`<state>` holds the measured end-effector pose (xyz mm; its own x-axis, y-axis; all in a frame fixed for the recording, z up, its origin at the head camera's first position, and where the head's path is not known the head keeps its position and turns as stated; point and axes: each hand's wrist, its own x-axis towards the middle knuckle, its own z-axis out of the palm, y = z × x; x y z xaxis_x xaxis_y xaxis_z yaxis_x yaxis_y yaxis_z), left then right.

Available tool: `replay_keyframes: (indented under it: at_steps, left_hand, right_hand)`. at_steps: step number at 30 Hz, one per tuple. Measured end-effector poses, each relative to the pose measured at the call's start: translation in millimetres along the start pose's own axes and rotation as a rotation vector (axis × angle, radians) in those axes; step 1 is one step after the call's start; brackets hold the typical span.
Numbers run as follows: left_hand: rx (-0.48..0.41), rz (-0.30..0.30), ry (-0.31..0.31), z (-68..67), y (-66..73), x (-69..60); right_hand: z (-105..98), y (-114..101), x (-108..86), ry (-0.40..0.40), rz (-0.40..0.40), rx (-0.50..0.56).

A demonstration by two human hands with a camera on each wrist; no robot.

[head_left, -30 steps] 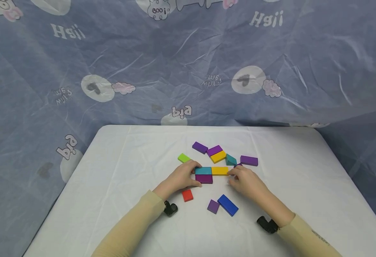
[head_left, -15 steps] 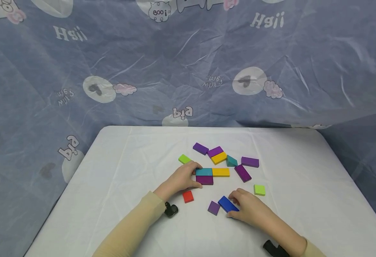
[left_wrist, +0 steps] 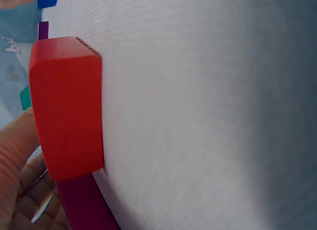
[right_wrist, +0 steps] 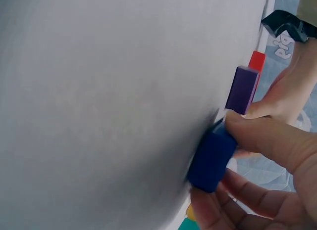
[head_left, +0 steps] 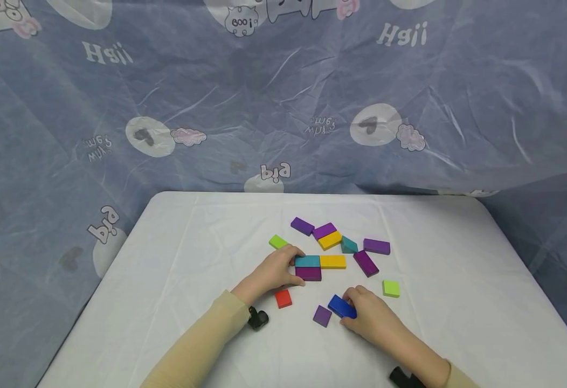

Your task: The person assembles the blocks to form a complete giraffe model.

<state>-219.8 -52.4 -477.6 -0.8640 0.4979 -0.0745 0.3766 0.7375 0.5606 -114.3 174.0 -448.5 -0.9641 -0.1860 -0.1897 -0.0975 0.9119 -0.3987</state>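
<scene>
My left hand point(head_left: 277, 269) grips the left end of a teal block point(head_left: 308, 261) and a purple block point(head_left: 308, 274) that lie side by side, fingers at the far side and thumb at the near. A yellow block point(head_left: 333, 262) lies end to end with the teal one. In the right wrist view, a blue block point(right_wrist: 213, 156) is pinched between the thumb and fingers of my right hand point(head_left: 373, 313). Beside it sits a small purple block point(head_left: 322, 316). A red block point(left_wrist: 67, 111), near my left wrist, fills much of the left wrist view and hides part of that hand.
Farther back lie several purple blocks point(head_left: 377, 246), a yellow block point(head_left: 330, 240), a teal triangular block point(head_left: 348, 245) and a lime green block point(head_left: 277, 241). Another lime green block point(head_left: 391, 288) is to the right of my right hand. White cloth covers the table point(head_left: 206, 237).
My right hand has left the yellow block's right end, come down toward me and taken hold of the blue block, which has shifted slightly. My left hand has stayed at the teal and purple blocks.
</scene>
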Motion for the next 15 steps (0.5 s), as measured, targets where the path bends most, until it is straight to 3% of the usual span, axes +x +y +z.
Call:
replay_keyframes:
  at_steps: [10,15]
  left_hand:
    - [0.011,0.001,0.006,-0.6,1.3,-0.7]
    - [0.012,0.003,0.005,-0.8,1.6,-1.1]
  right_hand:
    - [-12.2,9.7,25.8,0.208,-0.153,-0.018]
    - [-13.0,12.4,37.2,0.184,-0.161,-0.048]
